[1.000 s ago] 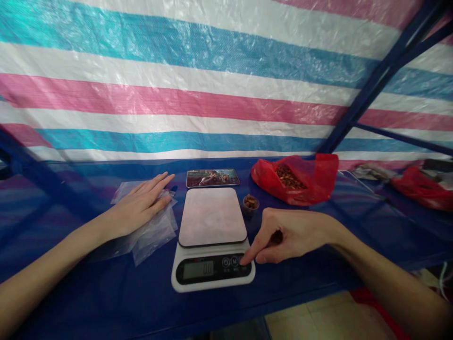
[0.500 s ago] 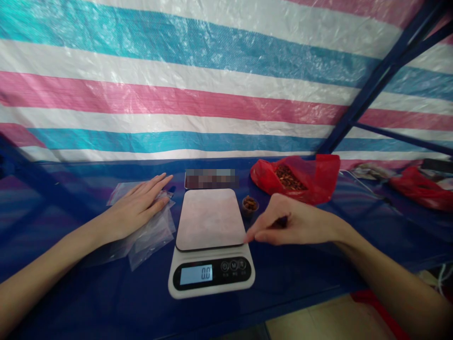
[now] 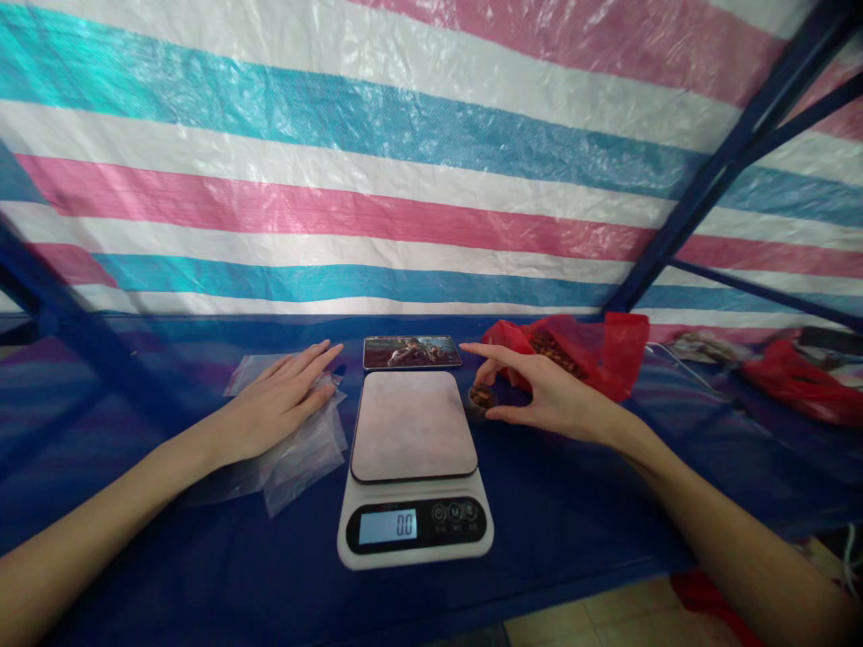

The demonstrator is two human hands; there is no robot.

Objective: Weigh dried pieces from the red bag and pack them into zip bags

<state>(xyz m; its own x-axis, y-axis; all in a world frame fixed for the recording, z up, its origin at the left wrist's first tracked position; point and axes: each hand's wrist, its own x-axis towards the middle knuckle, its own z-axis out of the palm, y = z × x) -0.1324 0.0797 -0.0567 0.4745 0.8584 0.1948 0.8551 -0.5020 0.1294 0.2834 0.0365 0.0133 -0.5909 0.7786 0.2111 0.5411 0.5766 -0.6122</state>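
My left hand (image 3: 287, 400) lies flat with fingers stretched out on a stack of clear plastic bags (image 3: 306, 463), left of the scale. The white digital scale (image 3: 413, 427) stands in the middle, its bare platform level and its display reading 0.0. At the scale's right side, my right hand (image 3: 522, 386) has its thumb and bent fingers around a small clear cup (image 3: 481, 402) of brown dried pieces. The index finger points out past the rim. Part of the cup is hidden by the fingers.
A phone (image 3: 413, 352) showing a picture lies behind the scale. Behind my right hand sits an open red plastic bag (image 3: 617, 355) of dried brown pieces. Another red bag (image 3: 802, 377) and a cable (image 3: 688, 368) are farther right. Blue frame bars (image 3: 715, 171) and striped sheeting stand behind the blue table.
My right hand has moved from the scale platform's front right corner back to the cup, its fingers opening around it. My left hand stays on the plastic bags. The view has shifted slightly.
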